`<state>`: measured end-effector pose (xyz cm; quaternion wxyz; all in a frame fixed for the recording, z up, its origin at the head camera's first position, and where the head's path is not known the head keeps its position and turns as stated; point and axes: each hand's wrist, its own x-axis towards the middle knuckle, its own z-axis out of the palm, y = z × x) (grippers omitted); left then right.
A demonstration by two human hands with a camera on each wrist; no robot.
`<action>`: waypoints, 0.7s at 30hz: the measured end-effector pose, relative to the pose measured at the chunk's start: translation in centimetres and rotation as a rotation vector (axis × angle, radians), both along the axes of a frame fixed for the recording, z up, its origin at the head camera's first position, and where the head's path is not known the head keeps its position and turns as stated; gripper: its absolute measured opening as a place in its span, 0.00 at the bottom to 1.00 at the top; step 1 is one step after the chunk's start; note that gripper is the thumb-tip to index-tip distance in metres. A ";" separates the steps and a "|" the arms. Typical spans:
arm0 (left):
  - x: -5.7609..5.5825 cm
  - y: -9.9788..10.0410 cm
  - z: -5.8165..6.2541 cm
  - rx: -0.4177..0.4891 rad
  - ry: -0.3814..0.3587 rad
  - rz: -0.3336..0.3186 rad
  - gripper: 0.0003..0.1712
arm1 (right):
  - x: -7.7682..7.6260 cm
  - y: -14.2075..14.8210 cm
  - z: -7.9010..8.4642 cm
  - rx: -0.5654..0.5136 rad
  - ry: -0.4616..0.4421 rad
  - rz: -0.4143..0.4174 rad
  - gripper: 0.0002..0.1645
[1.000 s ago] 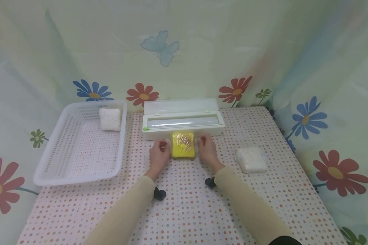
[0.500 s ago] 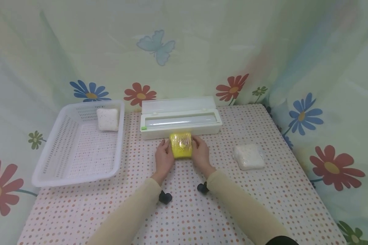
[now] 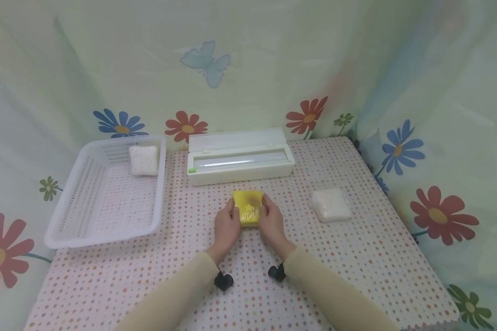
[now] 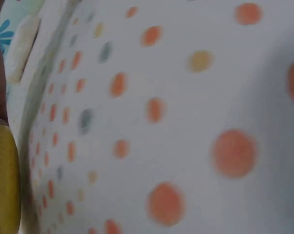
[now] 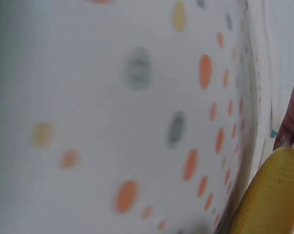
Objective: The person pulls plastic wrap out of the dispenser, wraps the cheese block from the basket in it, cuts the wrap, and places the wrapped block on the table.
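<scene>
— And in the hands?
— A yellow block, shiny with clear wrap. Held tight between left hand and right hand, one on each side.
— Up in the air or down on the table?
— Hard to tell from above. Near the middle anyway, just in front of a white box.
— And in that box?
— A clear roll, lying long ways. Lid tipped back, green bit at the left end.
— Off to the left?
— A white basket, with a spotty block in the far right corner.
— To the right?
— A white block in clear wrap, on the table, apart from the right hand.
— And behind?
— A curtain with flowers and a blue butterfly.
</scene>
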<state>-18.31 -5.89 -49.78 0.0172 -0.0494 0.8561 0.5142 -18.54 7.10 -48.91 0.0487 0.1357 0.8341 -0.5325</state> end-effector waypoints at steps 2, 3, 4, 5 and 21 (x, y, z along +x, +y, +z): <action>0.3 0.2 -0.3 -0.034 0.021 -0.012 0.30 | 0.4 0.1 -0.2 0.017 0.006 0.016 0.32; 0.5 0.3 -0.4 -0.044 0.030 -0.014 0.30 | 0.5 0.2 -0.2 0.023 0.007 0.023 0.32; 0.6 0.4 -0.5 -0.043 0.033 -0.013 0.30 | 0.5 0.2 -0.3 0.028 0.010 0.032 0.32; 0.7 0.5 -0.6 -0.041 0.037 -0.011 0.30 | 0.6 0.2 -0.4 0.034 0.014 0.040 0.32; 0.6 1.4 -1.3 0.057 -0.074 0.024 0.32 | 0.3 -0.7 -1.2 0.091 0.011 0.076 0.33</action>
